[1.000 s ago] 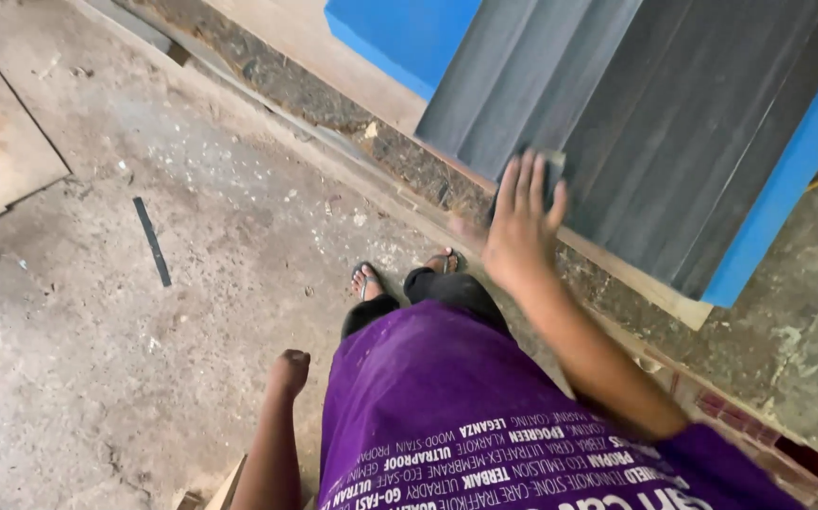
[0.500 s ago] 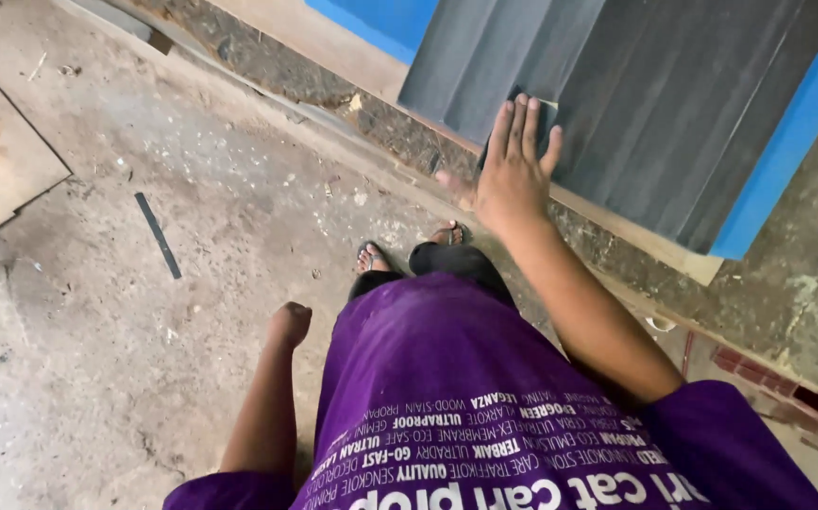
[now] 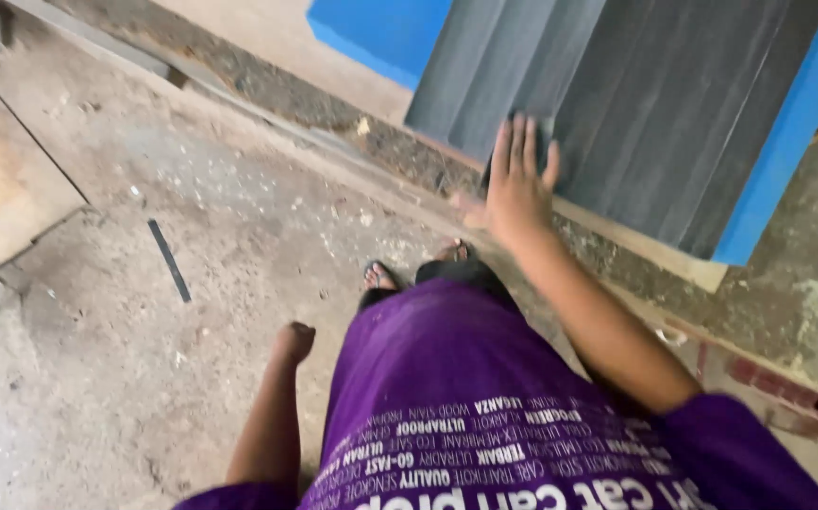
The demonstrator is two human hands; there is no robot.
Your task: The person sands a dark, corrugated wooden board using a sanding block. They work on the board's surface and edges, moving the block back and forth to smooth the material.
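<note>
Dark panel (image 3: 635, 104) | right hand (image 3: 514, 189) flat, fingers spread on its lower edge | left hand (image 3: 294, 342) fisted, empty

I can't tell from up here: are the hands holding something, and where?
The right hand presses a small dark pad flat against the grey panel, fingers spread over it. The left hand hangs closed, apparently empty.

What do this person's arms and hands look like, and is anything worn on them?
Both arms are bare from short purple sleeves down. The left hand and the right hand wear no gloves; no rings, watch or bands show. The purple shirt carries white lettering.
</note>
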